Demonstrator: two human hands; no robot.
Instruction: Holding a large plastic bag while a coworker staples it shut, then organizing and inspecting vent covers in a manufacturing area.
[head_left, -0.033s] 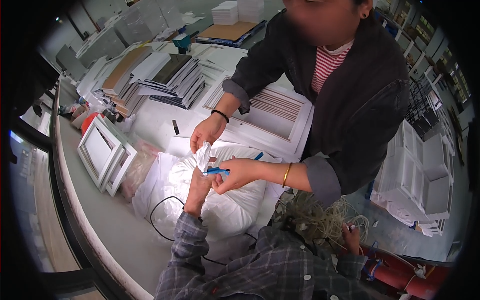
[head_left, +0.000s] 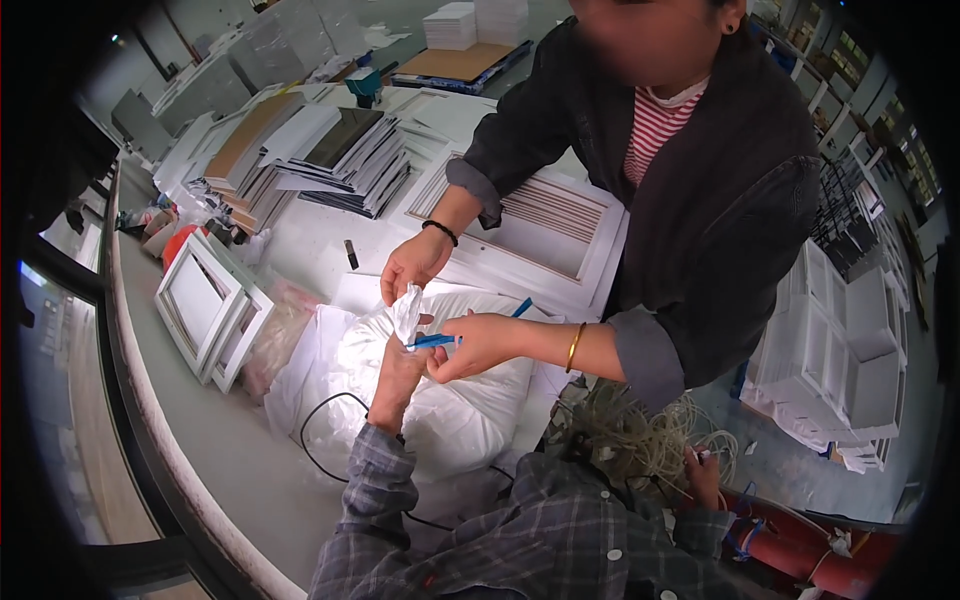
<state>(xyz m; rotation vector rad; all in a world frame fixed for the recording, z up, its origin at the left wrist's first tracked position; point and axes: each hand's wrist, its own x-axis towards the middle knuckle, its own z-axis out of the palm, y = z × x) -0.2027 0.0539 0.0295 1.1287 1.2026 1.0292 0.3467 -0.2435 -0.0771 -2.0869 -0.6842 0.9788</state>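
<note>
"Where is the bulging, soft white plastic bag [head_left: 455, 430]?"

"On the pale counter [head_left: 310, 240], in front of the wearer, its gathered white plastic neck [head_left: 407, 314] standing up."

"And the wearer's hands?"

"Well apart. The left hand [head_left: 398, 372] seems closed around the base of the neck, though some fingers are hidden. The right hand [head_left: 704, 478] is off to the side, near a tangle of thin, pale, translucent cord [head_left: 650, 440]; I can't tell whether it grips anything."

"Who has the flat blue strip [head_left: 432, 341]?"

"The co-worker. The co-worker's hand below a gold bangle [head_left: 478, 345] is on it, and what looks like the strip's other end shows beyond the knuckles. The co-worker's hand below a black bracelet [head_left: 413, 267] pinches the neck's top."

"So which step is this?"

"I'd judge it as holding the neck bunched, with the strip up against it."

"What does the next move call for?"

"A steady left hand, I'd say, keeping the gathers tight and the fingers clear of the strip."
</note>
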